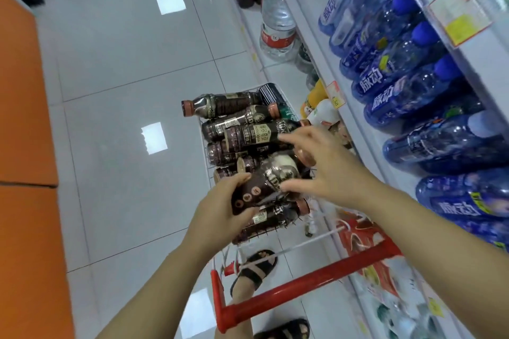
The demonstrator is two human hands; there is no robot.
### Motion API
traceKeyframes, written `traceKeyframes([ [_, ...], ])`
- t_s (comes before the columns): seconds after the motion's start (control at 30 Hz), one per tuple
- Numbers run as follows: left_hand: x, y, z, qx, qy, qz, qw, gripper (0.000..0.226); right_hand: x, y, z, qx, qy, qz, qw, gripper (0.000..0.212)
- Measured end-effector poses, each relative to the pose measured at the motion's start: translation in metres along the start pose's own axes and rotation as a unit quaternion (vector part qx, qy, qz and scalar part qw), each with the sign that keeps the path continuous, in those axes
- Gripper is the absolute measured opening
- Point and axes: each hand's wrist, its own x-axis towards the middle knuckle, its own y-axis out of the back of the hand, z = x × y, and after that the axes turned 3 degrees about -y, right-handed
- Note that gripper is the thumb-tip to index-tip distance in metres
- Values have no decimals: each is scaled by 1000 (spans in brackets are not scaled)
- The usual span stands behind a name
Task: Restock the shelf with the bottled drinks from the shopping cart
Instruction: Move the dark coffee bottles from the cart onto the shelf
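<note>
Well left of the left grip [220, 209], an orange panel [24, 146] runs along glossy pale floor tiles [115, 69] that carry bright square light reflections [154, 138]. Below the grip a black sandal [257, 270] stands on the tiles, with a second sandal [286, 331] lower still. Up and right of the grip lie blue-capped bottles [399, 85], with a red-labelled clear water jug [278, 25] beyond.

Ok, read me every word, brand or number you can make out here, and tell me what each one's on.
"脉动": on the labels of the blue bottles.
Dark bottles: there is label lettering, but it is too blurred to read reliably.
Price tags: too blurred to read.
Water bottle: the print on its red label is too small to read.
</note>
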Motion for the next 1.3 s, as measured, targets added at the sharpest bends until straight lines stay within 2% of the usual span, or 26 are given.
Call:
traceKeyframes([
  [0.1, -1, 23, -3, -56, 53, 92, 993, 51, 30, 3, -3, 155, -77, 116, 978, 61],
  [0.17, 0, 36, -8, -86, 84, 146, 982, 48, 52, -13, 4, 245, -166, 152, 943, 52],
  [0.2, 1, 41, -12, -103, 99, 170, 975, 47, 63, -25, 9, 311, -225, 163, 909, 52],
  [0.23, 2, 46, -16, -115, 112, 189, 969, 46, 75, -39, 15, 388, -287, 171, 859, 57],
  [0.3, 4, 52, -23, -130, 129, 213, 960, 44, 94, -66, 23, 521, -393, 164, 740, 69],
  [0.37, 6, 53, -31, -148, 139, 229, 952, 42, 113, -90, 27, 579, -450, 158, 661, 77],
  [0.43, 6, 50, -38, -165, 148, 239, 945, 42, 134, -106, 25, 593, -477, 160, 628, 83],
  [0.53, 3, 42, -43, -177, 155, 242, 941, 45, 159, -116, 21, 577, -513, 200, 603, 91],
  [0.6, -1, 37, -45, -178, 156, 244, 940, 46, 166, -120, 25, 564, -515, 216, 609, 90],
  [0.67, -6, 34, -45, -174, 158, 242, 941, 47, 165, -124, 28, 570, -486, 193, 633, 79],
  [0.7, -9, 33, -44, -172, 159, 241, 942, 47, 160, -125, 28, 577, -485, 193, 628, 76],
  [0.77, -15, 33, -40, -169, 157, 240, 943, 48, 145, -120, 22, 596, -491, 243, 587, 74],
  [0.83, -21, 34, -28, -173, 149, 243, 943, 48, 122, -111, 11, 600, -470, 269, 588, 75],
  [0.9, -26, 38, -10, -184, 133, 252, 941, 47, 91, -97, 0, 610, -432, 276, 604, 78],
  [0.97, -30, 43, 15, -197, 108, 256, 940, 46, 53, -76, -10, 599, -394, 282, 637, 84],
  [1.13, -42, 50, 101, -234, 20, 239, 942, 47, -46, 3, -44, 479, -298, 324, 760, 102],
  [1.23, -55, 49, 164, -247, -60, 216, 943, 48, -110, 57, -65, 435, -205, 380, 790, 83],
  [1.3, -67, 45, 207, -247, -124, 193, 941, 50, -156, 94, -81, 419, -145, 425, 789, 74],
])
